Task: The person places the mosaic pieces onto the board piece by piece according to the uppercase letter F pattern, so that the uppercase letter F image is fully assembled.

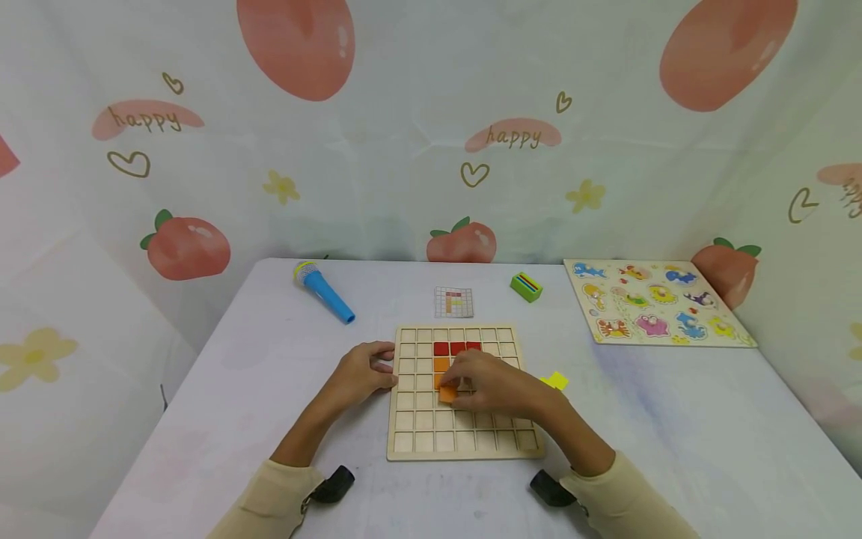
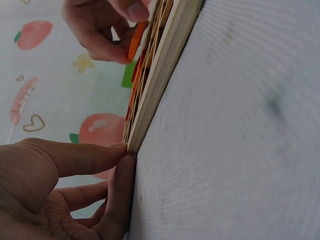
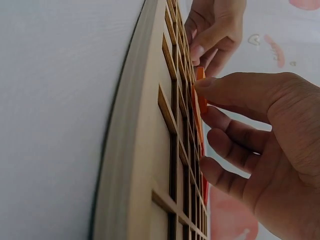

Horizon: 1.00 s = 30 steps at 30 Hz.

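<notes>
A wooden grid board (image 1: 494,443) lies flat on the table. Along its left edge rests my left hand (image 1: 361,372), thumb and fingertips touching the rim; these straight digits show close up in the left wrist view. Over the board, my right hand (image 1: 494,383) pinches an orange square tile (image 1: 447,394) between thumb and fingers, and the right wrist view shows this tile (image 3: 201,90) tilted at the board's surface. Three red tiles (image 1: 458,349) form a row in the grid. Orange tiles (image 1: 441,364) sit below the leftmost red one, partly hidden by the right hand.
Yellow tiles (image 1: 556,380) lie right of the board, partly behind the right forearm. Beyond the board are a small printed pattern card (image 1: 454,302), a green block with coloured stripes (image 1: 527,287) and a blue toy microphone (image 1: 326,294). An animal puzzle board (image 1: 653,303) lies at the back right.
</notes>
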Motion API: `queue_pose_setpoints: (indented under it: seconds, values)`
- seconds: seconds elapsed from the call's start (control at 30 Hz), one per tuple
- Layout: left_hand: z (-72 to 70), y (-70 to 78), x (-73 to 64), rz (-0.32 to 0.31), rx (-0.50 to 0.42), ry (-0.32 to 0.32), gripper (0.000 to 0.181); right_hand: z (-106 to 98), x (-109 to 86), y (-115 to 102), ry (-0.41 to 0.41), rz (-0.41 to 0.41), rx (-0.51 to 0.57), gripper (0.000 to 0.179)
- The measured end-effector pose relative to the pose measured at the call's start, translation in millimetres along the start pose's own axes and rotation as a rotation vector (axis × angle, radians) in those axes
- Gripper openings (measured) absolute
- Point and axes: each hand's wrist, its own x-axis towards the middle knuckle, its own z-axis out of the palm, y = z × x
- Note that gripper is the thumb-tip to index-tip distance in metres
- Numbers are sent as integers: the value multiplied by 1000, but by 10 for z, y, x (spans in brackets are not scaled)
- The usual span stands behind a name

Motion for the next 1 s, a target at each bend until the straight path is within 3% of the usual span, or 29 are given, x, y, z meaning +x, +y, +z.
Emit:
queue_pose_setpoints:
  seconds: [1.0]
  values:
    - [-12, 36, -14, -15, -54, -23, 63, -4, 9, -86, -16, 4, 16, 27]
